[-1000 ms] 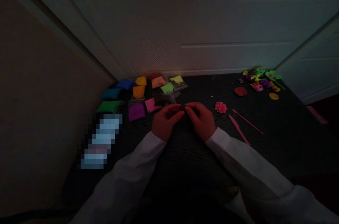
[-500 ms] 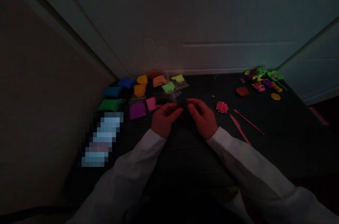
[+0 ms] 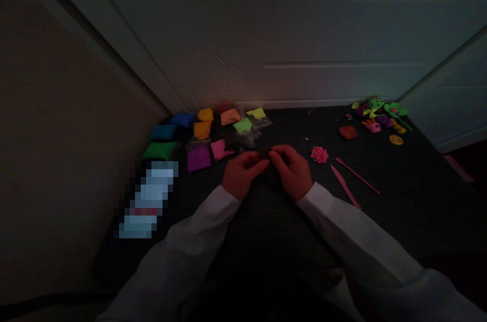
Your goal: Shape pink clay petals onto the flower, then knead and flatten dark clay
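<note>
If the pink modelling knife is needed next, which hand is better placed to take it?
Probably the right hand: the pink modelling knife lies nearby on its right; the left hand is farther. Both seem to hold a dark piece.

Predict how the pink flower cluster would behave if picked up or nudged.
The pink flower cluster might dent or shed bits: its petal-like pieces look small and separate. It seems unlikely to roll, sitting broad and low beside the right hand.
</note>
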`<state>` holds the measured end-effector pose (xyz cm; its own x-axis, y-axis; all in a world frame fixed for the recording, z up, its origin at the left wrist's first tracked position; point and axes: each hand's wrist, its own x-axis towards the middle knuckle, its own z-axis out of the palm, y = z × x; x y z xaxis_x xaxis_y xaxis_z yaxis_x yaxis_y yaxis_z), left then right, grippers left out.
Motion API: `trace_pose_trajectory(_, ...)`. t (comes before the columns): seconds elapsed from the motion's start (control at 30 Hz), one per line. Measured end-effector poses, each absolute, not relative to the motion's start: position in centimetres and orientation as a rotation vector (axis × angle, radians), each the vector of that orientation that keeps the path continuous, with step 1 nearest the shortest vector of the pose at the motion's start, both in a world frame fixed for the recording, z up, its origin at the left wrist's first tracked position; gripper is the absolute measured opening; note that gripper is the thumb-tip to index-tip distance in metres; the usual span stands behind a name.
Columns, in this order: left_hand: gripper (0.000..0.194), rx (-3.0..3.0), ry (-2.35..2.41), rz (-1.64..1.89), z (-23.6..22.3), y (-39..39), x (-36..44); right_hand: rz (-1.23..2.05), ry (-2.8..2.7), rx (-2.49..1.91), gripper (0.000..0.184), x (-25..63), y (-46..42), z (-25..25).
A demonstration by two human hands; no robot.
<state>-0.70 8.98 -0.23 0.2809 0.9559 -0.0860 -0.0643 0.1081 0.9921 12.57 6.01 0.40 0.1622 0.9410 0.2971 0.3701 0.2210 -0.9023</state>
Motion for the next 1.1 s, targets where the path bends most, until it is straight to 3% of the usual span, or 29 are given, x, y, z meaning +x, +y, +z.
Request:
trace_pose_trajectory(0.33,0.032,1.17,0.936,0.967,-0.7,9.3,-0.6,0.722,-1.477,-1.334,0.019,12.3,5.9,0.2)
trace_pose_trajectory(0.67,0.021,1.172,0.999,0.951,0.0,9.1,-0.5,0.657,-1.443,-1.399,0.022,12.5,6.0,0.4)
trace_pose_trajectory(0.83,0.027,1.169,0.972,0.918,-0.1,9.2,-0.5,0.664,-1.419,-1.416,0.023,12.6,6.0,0.4)
trace_pose_trajectory(1.1,0.014,1.205,0.949,0.834,0.5,9.0,-0.6,0.661,-1.416,-1.413,0.021,12.7,6.1,0.5)
